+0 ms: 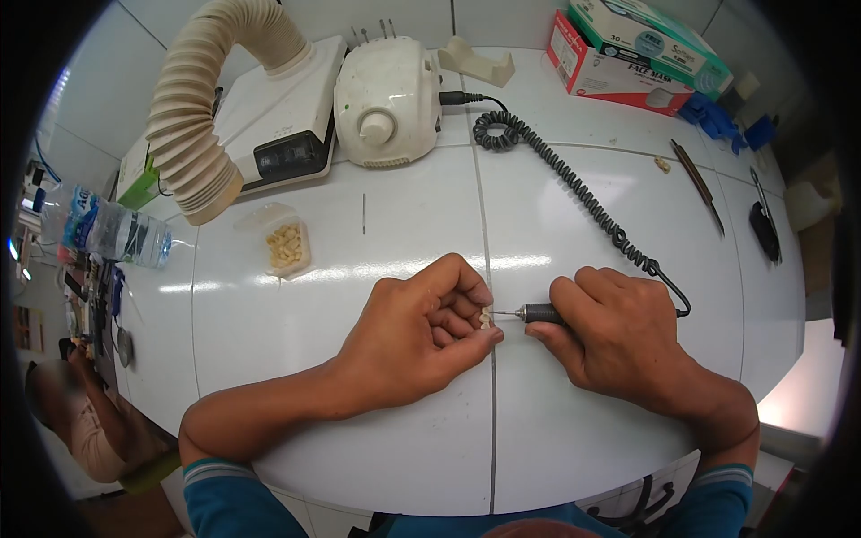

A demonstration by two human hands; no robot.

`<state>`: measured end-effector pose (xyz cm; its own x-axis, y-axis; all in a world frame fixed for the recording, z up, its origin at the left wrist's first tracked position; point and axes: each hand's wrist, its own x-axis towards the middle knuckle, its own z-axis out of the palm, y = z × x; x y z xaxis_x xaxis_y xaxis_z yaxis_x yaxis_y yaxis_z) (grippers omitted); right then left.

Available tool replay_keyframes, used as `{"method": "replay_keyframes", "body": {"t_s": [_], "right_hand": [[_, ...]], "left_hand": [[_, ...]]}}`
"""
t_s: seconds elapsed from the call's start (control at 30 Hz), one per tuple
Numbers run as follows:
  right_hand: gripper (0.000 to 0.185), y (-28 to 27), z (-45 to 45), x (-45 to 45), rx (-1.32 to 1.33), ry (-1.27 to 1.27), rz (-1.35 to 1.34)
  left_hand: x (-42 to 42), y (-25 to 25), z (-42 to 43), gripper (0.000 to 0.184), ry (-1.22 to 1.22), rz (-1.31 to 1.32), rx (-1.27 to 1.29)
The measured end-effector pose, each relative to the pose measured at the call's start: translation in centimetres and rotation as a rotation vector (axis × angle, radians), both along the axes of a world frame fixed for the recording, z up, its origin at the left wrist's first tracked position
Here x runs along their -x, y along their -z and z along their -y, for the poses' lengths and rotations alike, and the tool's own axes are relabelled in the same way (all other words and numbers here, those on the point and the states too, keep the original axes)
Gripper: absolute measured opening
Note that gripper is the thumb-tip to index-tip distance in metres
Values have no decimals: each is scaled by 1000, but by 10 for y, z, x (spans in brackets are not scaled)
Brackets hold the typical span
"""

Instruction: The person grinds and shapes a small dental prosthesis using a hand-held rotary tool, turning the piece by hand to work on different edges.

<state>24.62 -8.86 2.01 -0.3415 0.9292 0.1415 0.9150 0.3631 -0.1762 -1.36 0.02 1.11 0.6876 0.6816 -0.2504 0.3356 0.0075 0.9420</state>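
Desk (574,439), near-edge side: pinching toothlike piece (485,319) in left hand (404,330), gripping handpiece (543,313) edge-parallel in right hand (621,332), aimed at piece.

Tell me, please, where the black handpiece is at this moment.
In the head view, the black handpiece is right of centre, held in the right hand, its tip toward the tooth-like piece in the left hand.

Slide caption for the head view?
Left hand holds a pale piece at the bit of a corded handpiece in the right hand.
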Motion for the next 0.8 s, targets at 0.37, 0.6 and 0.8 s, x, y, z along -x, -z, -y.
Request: {"method": "replay_keyframes", "body": {"t_s": [0.37,0.6,0.8], "right_hand": [[39,-2,-1,0,6,-4,17],[40,-1,-1,-1,-8,-17,16],[40,-3,-2,0,8,-15,18]], "left_hand": [[-1,-2,-2,32,-3,-5,37],[-1,-4,-4,31,6,9,40],[0,-4,-3,31,20,5,41]]}}
